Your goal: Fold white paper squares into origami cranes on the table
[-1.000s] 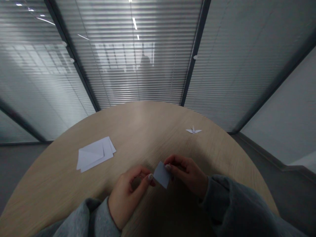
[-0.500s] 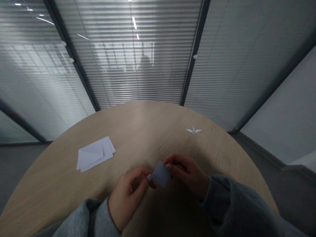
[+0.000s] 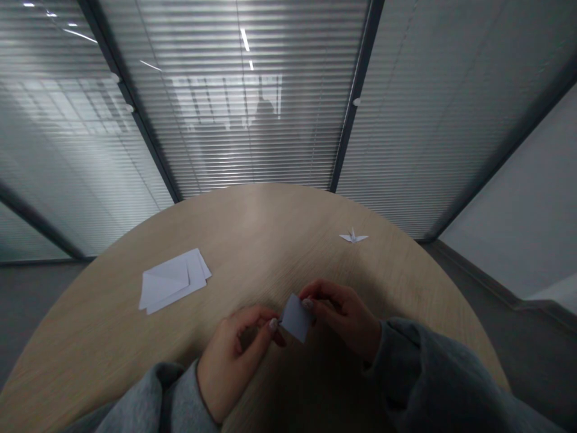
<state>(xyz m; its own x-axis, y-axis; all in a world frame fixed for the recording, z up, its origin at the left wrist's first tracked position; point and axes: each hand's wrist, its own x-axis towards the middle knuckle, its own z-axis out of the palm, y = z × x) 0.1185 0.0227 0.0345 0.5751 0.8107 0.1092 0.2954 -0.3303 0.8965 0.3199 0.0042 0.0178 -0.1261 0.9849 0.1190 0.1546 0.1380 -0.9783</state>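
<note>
A small folded square of white paper point(image 3: 296, 317) is held just above the round wooden table point(image 3: 252, 240), close to my body. My left hand point(image 3: 234, 361) pinches its left corner between thumb and forefinger. My right hand point(image 3: 342, 316) grips its upper right edge with curled fingers. Both wrists wear grey sleeves.
A loose stack of white paper sheets point(image 3: 174, 281) lies on the table to the left. A small folded paper crane point(image 3: 354, 237) sits at the far right of the table. Behind the table stand glass partitions with blinds and dark frames.
The folded paper has shifted and turned slightly between my fingers. Both hands stay in the same place.
</note>
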